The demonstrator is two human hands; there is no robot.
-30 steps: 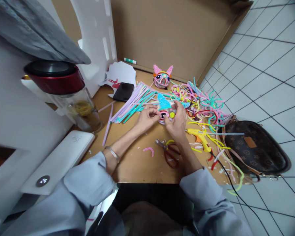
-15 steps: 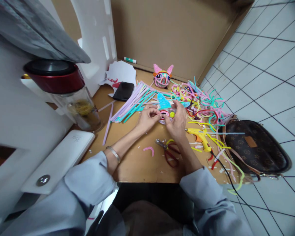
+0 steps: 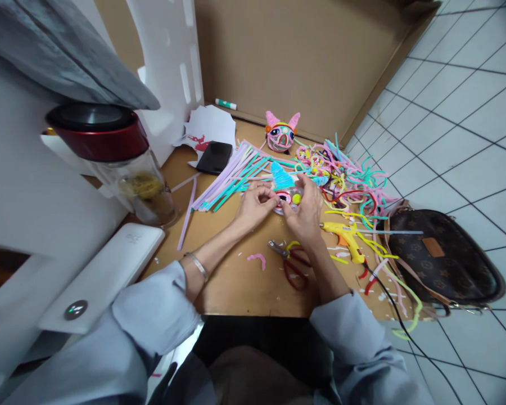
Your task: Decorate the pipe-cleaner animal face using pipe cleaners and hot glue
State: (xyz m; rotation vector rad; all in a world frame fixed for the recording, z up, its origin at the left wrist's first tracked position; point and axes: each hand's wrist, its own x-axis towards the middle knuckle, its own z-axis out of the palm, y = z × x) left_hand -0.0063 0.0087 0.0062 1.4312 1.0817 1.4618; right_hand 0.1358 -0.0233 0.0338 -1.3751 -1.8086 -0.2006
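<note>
Between my hands is a pipe-cleaner animal head (image 3: 296,199) with blue ears, a yellow pom-pom and a pink-rimmed eye. My left hand (image 3: 256,203) pinches at the eye's left side with thumb and forefinger. From the right, my right hand (image 3: 306,209) is closed round the head, its thumb at the eye. Parts of the head are hidden behind my fingers. Red-handled pliers (image 3: 292,263) and a curved pink pipe-cleaner piece (image 3: 257,260) lie nearer to me. A yellow glue gun (image 3: 346,239) rests right of my right hand.
A pink-eared animal head (image 3: 280,134) stands at the back. Purple and teal pipe cleaners (image 3: 230,177) lie left; a tangled heap (image 3: 349,171) lies right. Around the table are a phone (image 3: 215,157), a glass bottle (image 3: 143,188), a white power bank (image 3: 105,275) and a brown bag (image 3: 444,256).
Both hands stay on the head at the eye, with barely any finger movement. The whole view has shifted slightly. A green light now shows on the power bank.
</note>
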